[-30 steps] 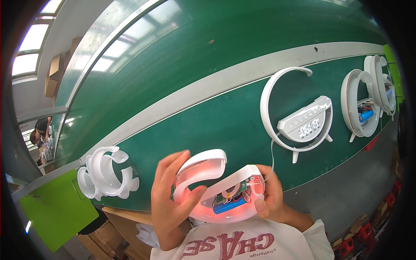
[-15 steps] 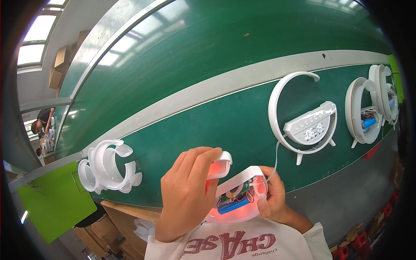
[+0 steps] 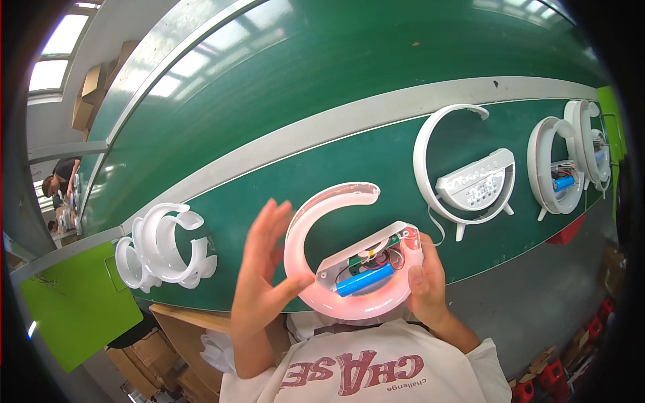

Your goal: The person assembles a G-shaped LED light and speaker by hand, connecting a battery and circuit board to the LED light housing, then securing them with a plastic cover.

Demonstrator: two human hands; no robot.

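In my right hand point(image 3: 426, 282) is a white ring-shaped lamp point(image 3: 309, 289), gripped at the right side of its base, thumb on the near face. The ring glows pink and has a gap at its upper right. Its housing is uncovered, showing a blue cylindrical battery point(image 3: 365, 279), thin wires and a green circuit board. My left hand point(image 3: 265, 269) is open at the ring's left side, fingers raised and spread. Its thumb tip lies against the ring's lower left, or just over it; I cannot tell which. A thin white cable point(image 3: 438, 228) runs off behind my right hand.
A finished-looking ring lamp with lit clock display point(image 3: 474, 188) stands to the right on the green bench point(image 3: 255, 181). Beyond it are opened ring lamps point(image 3: 554, 168) with batteries showing. Curved white shells point(image 3: 161, 248) are stacked at left, near a bright green board point(image 3: 77, 302). A person point(image 3: 64, 178) works far left.
The glowing lamp has swung up from edge-on, and its open housing and whole ring now show. My left hand has let go of it and spread its fingers; my right hand keeps hold.
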